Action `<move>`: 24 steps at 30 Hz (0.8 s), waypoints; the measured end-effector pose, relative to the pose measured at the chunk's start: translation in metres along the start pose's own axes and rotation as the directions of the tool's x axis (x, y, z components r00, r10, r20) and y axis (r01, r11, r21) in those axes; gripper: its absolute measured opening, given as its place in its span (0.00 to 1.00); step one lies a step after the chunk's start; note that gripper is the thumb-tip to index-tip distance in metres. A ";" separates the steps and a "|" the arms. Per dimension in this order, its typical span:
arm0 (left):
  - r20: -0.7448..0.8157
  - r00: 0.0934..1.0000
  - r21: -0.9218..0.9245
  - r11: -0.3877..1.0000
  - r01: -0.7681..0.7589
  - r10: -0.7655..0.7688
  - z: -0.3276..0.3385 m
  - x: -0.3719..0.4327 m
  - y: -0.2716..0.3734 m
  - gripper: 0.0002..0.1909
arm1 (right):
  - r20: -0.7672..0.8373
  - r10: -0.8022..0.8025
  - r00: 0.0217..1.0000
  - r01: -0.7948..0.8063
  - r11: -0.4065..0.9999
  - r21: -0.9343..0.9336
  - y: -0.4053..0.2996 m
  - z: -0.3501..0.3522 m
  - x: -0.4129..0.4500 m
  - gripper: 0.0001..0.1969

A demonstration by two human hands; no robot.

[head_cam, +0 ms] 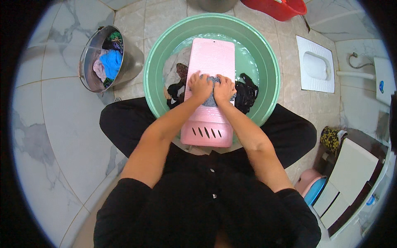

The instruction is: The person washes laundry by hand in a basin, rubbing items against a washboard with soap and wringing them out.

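Note:
A pink plastic washboard (214,59) leans inside a large round green tub (149,74), its slotted lower end towards my body. On its ridges lies a wet blue-grey cloth (209,99), partly covered by my hands. My left hand (200,85) grips the cloth's left part, fingers curled over it. Beside it, my right hand (224,88) holds the right part, thumb near the middle. Soapy water (245,59) stands in the tub. Black wet clothing (247,94) lies right of the board. To the left are a pale grey garment (176,66) and more dark cloth (176,93).
A metal bucket (131,60) with blue, pink and dark clothes stands at left by the marble-patterned wall. Behind the tub are a dark round container (217,4) and a red basin (279,11). A squat toilet (316,66) and a white cabinet (352,170) are at right.

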State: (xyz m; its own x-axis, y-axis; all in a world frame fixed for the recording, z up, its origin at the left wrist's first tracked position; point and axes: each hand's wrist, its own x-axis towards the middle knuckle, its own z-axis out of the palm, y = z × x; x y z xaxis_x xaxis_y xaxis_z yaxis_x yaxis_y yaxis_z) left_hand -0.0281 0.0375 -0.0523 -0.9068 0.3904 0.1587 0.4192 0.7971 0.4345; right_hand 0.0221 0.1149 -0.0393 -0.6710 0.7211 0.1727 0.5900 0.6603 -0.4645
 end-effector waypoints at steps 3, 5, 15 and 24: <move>0.229 0.973 -0.431 0.897 0.102 -0.001 -0.033 -0.052 -0.001 0.12 | 0.312 0.131 0.941 -0.249 0.892 0.377 0.020 -0.023 -0.036 0.13; 0.202 0.979 -0.475 0.877 0.072 0.029 -0.068 -0.083 0.014 0.12 | 0.294 0.050 0.955 -0.139 0.946 0.291 0.027 -0.030 -0.077 0.13; -0.027 1.000 -0.130 0.991 0.008 -0.011 -0.004 0.001 0.001 0.14 | 0.237 0.194 0.952 -0.181 0.981 -0.074 -0.010 0.000 0.004 0.10; 0.197 0.978 -0.329 0.935 0.134 -0.071 -0.046 -0.092 0.004 0.14 | 0.190 -0.346 0.919 0.316 0.933 0.173 0.022 -0.031 -0.060 0.14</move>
State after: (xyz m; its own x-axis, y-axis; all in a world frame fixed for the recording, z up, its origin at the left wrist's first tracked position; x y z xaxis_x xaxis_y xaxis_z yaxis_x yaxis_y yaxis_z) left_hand 0.0552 -0.0161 -0.0246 -0.9081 0.4157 -0.0499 0.2560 0.6457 0.7194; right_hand 0.0892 0.0929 -0.0329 -0.9062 0.3937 0.1543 0.2607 0.8075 -0.5292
